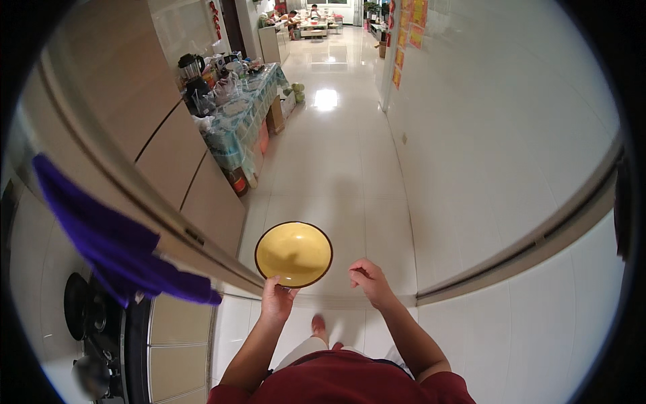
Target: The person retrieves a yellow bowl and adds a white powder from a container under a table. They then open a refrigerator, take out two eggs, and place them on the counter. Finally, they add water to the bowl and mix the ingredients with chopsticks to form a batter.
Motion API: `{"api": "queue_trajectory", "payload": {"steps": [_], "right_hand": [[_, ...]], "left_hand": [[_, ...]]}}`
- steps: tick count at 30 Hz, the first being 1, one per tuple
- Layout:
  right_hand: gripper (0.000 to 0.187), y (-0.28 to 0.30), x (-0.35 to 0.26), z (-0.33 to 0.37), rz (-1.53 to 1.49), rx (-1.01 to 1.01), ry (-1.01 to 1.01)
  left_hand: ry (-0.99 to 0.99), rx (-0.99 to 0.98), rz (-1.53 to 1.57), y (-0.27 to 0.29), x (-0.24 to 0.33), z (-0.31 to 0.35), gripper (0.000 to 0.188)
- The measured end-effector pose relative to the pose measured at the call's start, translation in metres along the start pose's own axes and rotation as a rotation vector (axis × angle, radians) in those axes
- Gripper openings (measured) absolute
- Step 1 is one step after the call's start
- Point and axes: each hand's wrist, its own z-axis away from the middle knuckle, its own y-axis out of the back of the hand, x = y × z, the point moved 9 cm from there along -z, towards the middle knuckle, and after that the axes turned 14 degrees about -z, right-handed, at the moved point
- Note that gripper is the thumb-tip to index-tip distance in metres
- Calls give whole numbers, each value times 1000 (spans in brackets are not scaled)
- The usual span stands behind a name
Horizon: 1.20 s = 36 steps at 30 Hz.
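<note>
While you stand at a doorway facing a long tiled hall, your left hand (277,303) grips a round yellow bowl (294,252) with a dark brown rim by its near edge. The thumb laps over the rim and the fingers go underneath, presumably to pinch the wall and keep the bowl from tipping; its inside faces up toward you and shows only glare and shadow. No surface carries the bowl: it is in the air before your body, a little left of centre. Your right hand (369,283) is apart from it, the fingers loosely curled with nothing visible in them, since one hand seems enough for the weight. Ahead on the left, a table (237,128) stands along the side of the hall, likely so the walkway stays passable. Its patterned cloth hangs over the edges, probably as protection. A dark blender (192,71) is near the tabletop's wall-side edge, perhaps where a knock is less likely, and a bottle (237,182) is on the floor by the near corner. To your left hangs a purple cloth (121,246); what supports it is unclear.
</note>
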Motion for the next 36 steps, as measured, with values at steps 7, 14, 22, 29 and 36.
{"api": "queue_trajectory", "payload": {"steps": [7, 14, 22, 29, 36], "right_hand": [[6, 49, -5, -162, -19, -23, -64], [5, 130, -57, -334, 90, 73, -121], [6, 166, -57, -532, 17, -56, -208], [5, 205, -63, -730, 102, -238, -324], [6, 194, -84, -909, 125, -375, -349]], "left_hand": [[-50, 105, 33, -20, 12, -178, 54], [-39, 62, 90, -84, 47, -367, 47], [-90, 142, 131, -108, 84, -527, 52], [-90, 425, 208, -115, 91, -646, 48], [-174, 511, 239, -152, 132, -757, 57]]}}
